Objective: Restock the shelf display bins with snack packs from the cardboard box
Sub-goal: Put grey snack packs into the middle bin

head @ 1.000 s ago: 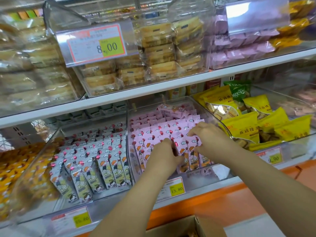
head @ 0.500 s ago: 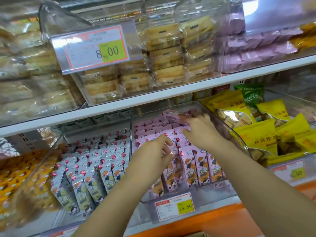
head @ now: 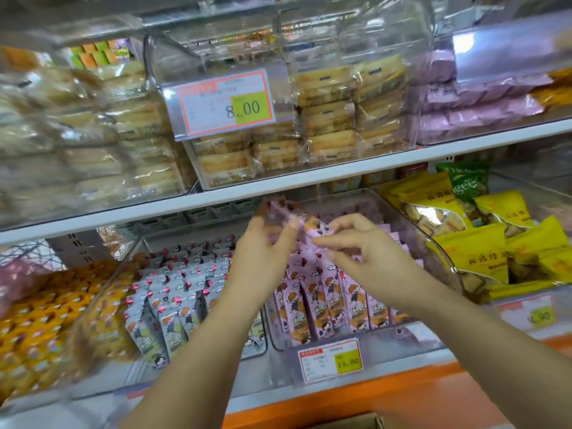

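The left hand (head: 263,258) and right hand (head: 368,258) both pinch one pink snack pack (head: 312,232) over the clear bin (head: 411,339). Yellow bags (head: 476,255) sit at 3 o'clock.

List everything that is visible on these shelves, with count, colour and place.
pink snack packs: many, pink, middle bin of lower shelf; a few held above it
grey snack packs: many, pale grey, bin to the left
orange packs: many, orange, far-left bin, blurred
yellow bags: several, yellow, right bin
green bag: one, green, behind yellow bags
clear-wrapped cakes: many, golden, upper shelf
lilac packs: many, lilac, upper shelf, right
price tags: three, white and yellow-green, bin fronts
cardboard box: one, brown, bottom edge
left hand: one, grips raised pink packs
right hand: one, fingers pinch raised pink packs
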`<control>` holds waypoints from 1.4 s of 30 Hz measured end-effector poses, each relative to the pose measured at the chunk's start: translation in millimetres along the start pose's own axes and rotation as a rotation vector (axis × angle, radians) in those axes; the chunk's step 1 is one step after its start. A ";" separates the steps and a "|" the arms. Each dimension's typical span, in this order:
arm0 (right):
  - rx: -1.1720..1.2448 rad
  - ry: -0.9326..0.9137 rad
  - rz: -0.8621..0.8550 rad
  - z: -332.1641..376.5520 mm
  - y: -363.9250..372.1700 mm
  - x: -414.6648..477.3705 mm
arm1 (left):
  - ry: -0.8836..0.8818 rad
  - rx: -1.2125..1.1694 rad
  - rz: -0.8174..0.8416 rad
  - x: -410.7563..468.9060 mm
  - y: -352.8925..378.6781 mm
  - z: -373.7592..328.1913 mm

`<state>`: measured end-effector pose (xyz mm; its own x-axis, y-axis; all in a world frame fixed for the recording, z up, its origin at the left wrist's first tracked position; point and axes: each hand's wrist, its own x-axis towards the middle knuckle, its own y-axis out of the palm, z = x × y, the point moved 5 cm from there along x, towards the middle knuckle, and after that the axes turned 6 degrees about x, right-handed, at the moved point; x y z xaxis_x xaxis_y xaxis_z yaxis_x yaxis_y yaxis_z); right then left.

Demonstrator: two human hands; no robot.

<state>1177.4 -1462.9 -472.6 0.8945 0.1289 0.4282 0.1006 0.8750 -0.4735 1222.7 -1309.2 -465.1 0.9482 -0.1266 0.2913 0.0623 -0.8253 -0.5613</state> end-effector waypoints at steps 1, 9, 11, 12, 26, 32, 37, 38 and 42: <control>0.007 -0.006 0.018 0.2 3.5 -5.1 | -0.012 -0.044 -0.008 -2.7 -0.9 -0.8; -0.001 0.042 0.185 7.1 5.2 -13.8 | -0.080 -0.003 0.083 -16.1 -7.5 -2.3; 0.046 0.090 0.126 2.2 -3.4 -9.1 | -0.046 0.005 0.148 -19.0 -6.1 -4.4; 0.025 0.105 0.091 -1.3 -6.7 -6.2 | -0.013 -0.013 0.198 -21.2 -2.4 -5.4; -0.668 0.049 0.241 -34.8 18.5 5.2 | 0.377 0.755 0.300 -22.3 13.5 13.2; -0.772 0.034 0.239 -43.0 24.6 -0.1 | 0.348 0.684 0.276 -24.8 15.8 21.8; -0.643 -0.082 0.069 -12.6 25.0 -18.5 | 0.407 0.514 0.120 -44.4 3.4 17.6; -0.592 -0.133 0.009 -5.2 29.0 -27.9 | 0.435 0.462 0.066 -52.6 0.5 17.5; -0.460 -0.221 -0.078 10.9 64.2 -77.3 | 0.522 0.309 -0.073 -96.1 -9.3 30.8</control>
<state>1110.0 -1411.6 -527.7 0.7680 0.2109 0.6047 0.3891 0.5963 -0.7021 1140.5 -1272.4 -511.7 0.6648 -0.3931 0.6352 0.2832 -0.6542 -0.7013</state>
